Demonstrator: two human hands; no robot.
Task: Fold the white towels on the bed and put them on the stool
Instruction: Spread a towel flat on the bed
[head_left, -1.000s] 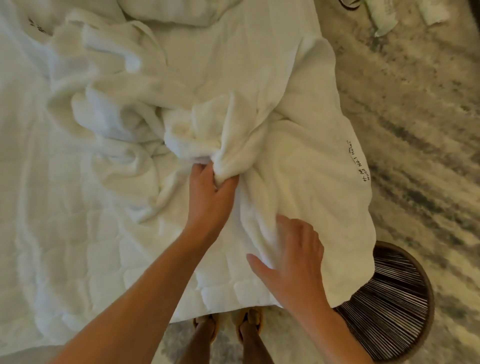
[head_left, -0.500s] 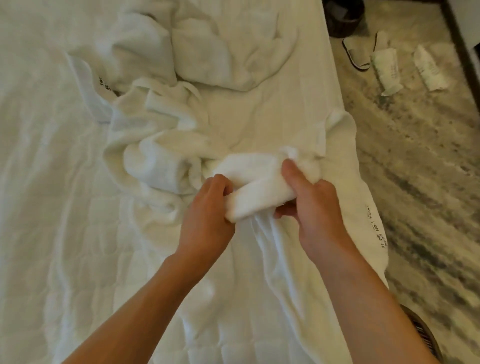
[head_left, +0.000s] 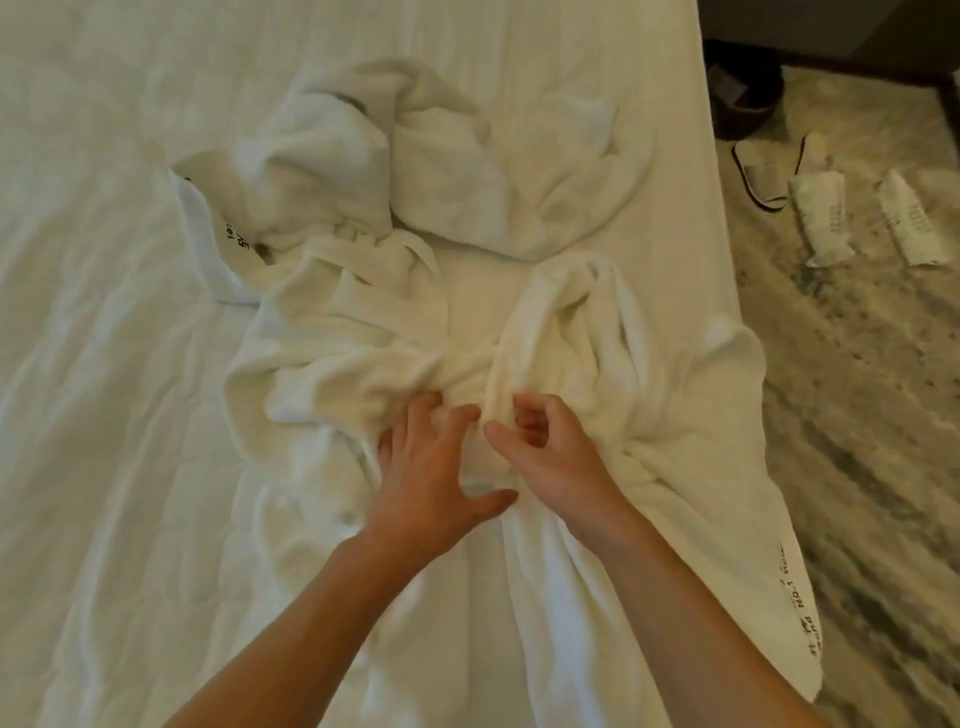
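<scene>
Your left hand (head_left: 434, 467) lies spread flat on the crumpled towel (head_left: 597, 364); beside it, your right hand's (head_left: 545, 452) grip curls loosely, holding nothing.

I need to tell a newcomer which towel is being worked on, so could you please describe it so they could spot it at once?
Start at the bed's right edge, beside the mottled floor. The nearest towel drapes over that edge, with the left hand and right hand at its bunched middle. Unlike the two crumpled towels farther up, its hanging hem carries black printed lettering.
</scene>
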